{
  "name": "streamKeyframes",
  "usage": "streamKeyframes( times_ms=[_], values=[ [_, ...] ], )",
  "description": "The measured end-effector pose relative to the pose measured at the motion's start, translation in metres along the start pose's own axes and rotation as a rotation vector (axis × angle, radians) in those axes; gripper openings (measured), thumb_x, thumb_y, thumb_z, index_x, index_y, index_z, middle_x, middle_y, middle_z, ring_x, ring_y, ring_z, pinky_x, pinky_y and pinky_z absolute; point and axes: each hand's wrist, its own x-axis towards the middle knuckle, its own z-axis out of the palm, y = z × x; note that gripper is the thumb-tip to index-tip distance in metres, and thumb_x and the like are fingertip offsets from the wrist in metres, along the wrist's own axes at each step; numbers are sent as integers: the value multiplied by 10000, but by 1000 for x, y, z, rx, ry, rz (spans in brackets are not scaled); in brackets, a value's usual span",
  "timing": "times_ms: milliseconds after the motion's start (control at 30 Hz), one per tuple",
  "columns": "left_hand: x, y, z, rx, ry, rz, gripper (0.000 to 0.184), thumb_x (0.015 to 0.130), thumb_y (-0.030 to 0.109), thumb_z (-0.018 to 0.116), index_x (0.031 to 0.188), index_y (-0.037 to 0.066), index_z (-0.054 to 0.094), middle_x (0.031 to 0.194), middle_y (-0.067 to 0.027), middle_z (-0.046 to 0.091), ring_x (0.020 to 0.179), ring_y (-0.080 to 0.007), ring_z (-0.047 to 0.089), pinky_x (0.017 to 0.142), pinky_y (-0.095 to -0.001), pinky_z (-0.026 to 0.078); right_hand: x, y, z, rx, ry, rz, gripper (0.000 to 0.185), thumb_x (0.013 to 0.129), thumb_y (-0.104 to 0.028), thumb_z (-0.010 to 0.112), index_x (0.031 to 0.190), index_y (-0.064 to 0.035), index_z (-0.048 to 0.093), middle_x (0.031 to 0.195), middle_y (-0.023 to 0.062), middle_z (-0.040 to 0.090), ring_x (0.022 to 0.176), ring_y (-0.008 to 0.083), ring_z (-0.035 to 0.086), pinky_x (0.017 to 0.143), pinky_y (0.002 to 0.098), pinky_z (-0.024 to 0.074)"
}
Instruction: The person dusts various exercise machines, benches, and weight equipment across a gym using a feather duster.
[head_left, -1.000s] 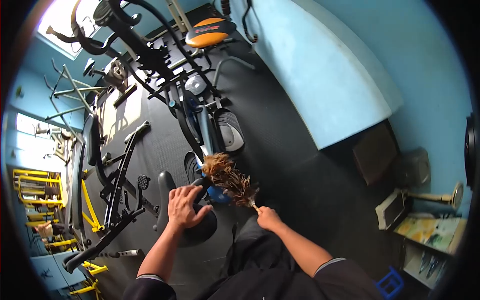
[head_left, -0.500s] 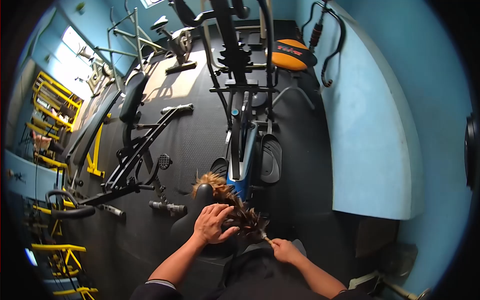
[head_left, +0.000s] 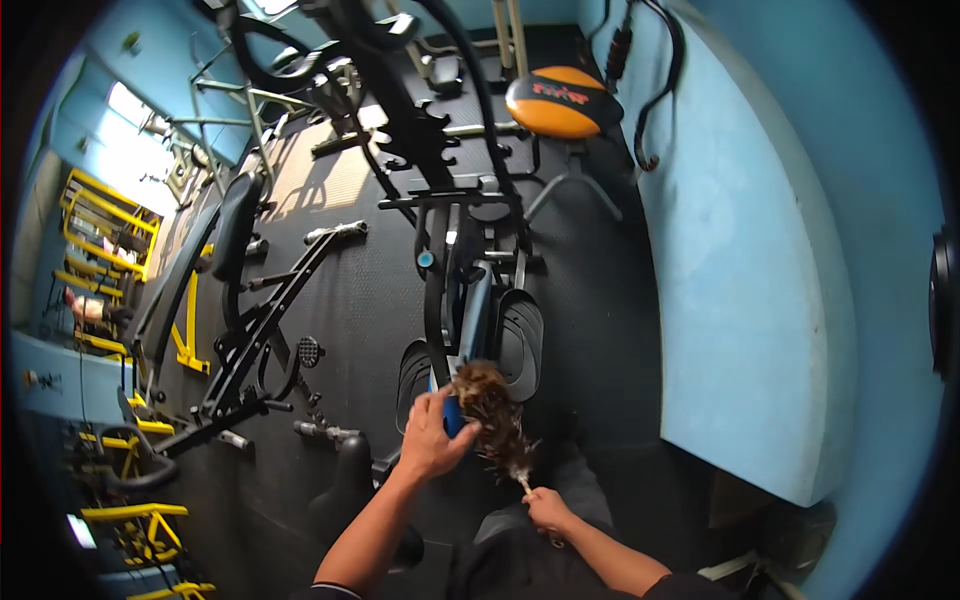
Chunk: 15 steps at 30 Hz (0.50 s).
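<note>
My right hand is closed around the thin handle of a feather duster. The duster's brown feathers point up and away from me, with their tip against the lower frame of an elliptical trainer. My left hand is open just left of the feathers, thumb stretched toward them and fingers over the blue base of the trainer. Whether those fingers touch the frame I cannot tell. Two black foot pedals, the right pedal and the left pedal, flank the frame. A black saddle is below and left of my left hand.
A folded exercise machine with a black backrest stands to the left. An orange and black seat is ahead on the right, beside a light blue wall ledge. Yellow racks line the far left. Black matting covers the floor.
The feather duster has swung from over the black saddle to the trainer's base, its tip moving right. My left hand has shifted toward the blue frame. The view has turned and moved.
</note>
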Motion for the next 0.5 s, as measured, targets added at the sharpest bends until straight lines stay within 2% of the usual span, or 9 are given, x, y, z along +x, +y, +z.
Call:
streamKeyframes(
  times_ms=[67, 167, 200, 267, 333, 367, 400, 433, 500],
  values=[
    [53, -31, 24, 134, 143, -9, 736, 747, 370, 700, 1322, 37, 383, 1220, -212, 447, 1118, -379, 466, 959, -440, 393, 0, -66, 15, 220, -47, 194, 157, 904, -168, 499, 941, -39, 581, 566, 36, 459, 386, 144, 417, 318, 316, 329],
    [124, -89, 62, 236, 173, -263, 767, 735, 366, 705, 1334, 42, 351, 1222, -232, 443, 1142, -400, 452, 957, -454, 395, 69, -76, 66, 583, -142, 350, 191, 901, -147, 483, 1055, -46, 532, 573, 61, 429, 385, 150, 397, 308, 318, 321],
    [145, -107, 72, 258, 155, -360, 768, 736, 369, 705, 1331, 40, 347, 1230, -239, 439, 1158, -404, 444, 959, -458, 394, 88, -91, 75, 661, -124, 380, 162, 898, -137, 475, 1019, -39, 518, 571, 65, 428, 385, 162, 401, 305, 327, 316],
    [185, -136, 91, 308, 169, -455, 773, 738, 383, 703, 1309, 28, 323, 1228, -263, 445, 1165, -425, 444, 962, -458, 394, 141, -115, 91, 874, -83, 464, 95, 887, -108, 453, 863, -31, 504, 542, 86, 426, 331, 213, 386, 298, 359, 301],
    [218, -153, 109, 313, 244, -422, 769, 760, 389, 679, 1297, 16, 274, 1184, -284, 481, 1097, -450, 495, 933, -463, 410, 209, -128, 95, 833, -93, 308, 328, 863, -96, 432, 536, -72, 443, 415, 108, 412, 300, 249, 423, 281, 403, 302],
    [229, -158, 117, 264, 294, -442, 752, 778, 369, 662, 1292, 4, 253, 1149, -296, 500, 1050, -462, 517, 907, -466, 419, 239, -143, 93, 1001, -42, 345, 368, 858, -109, 428, 491, -77, 425, 397, 121, 426, 302, 255, 449, 278, 408, 315],
    [235, -168, 127, 217, 343, -459, 735, 795, 349, 644, 1287, -8, 231, 1114, -307, 518, 1003, -474, 539, 882, -470, 429, 302, -127, 130, 487, 142, 59, 233, 817, -93, 422, 651, -6, 561, 510, 156, 516, 409, 267, 552, 320, 410, 383],
    [239, -193, 143, 238, 496, -337, 695, 809, 320, 628, 1283, -18, 248, 1094, -311, 525, 978, -477, 547, 859, -472, 435, 274, -196, 68, 967, 133, 237, 214, 884, -118, 421, 687, -59, 484, 462, 92, 426, 312, 224, 427, 281, 378, 311],
    [244, -224, 166, 385, 777, -106, 611, 840, 257, 599, 1275, -47, 296, 1059, -309, 536, 937, -460, 561, 822, -458, 451, 298, -227, 45, 1143, 61, 144, 144, 908, -147, 435, 806, -62, 490, 538, 62, 420, 352, 174, 396, 287, 344, 291]
  ],
)
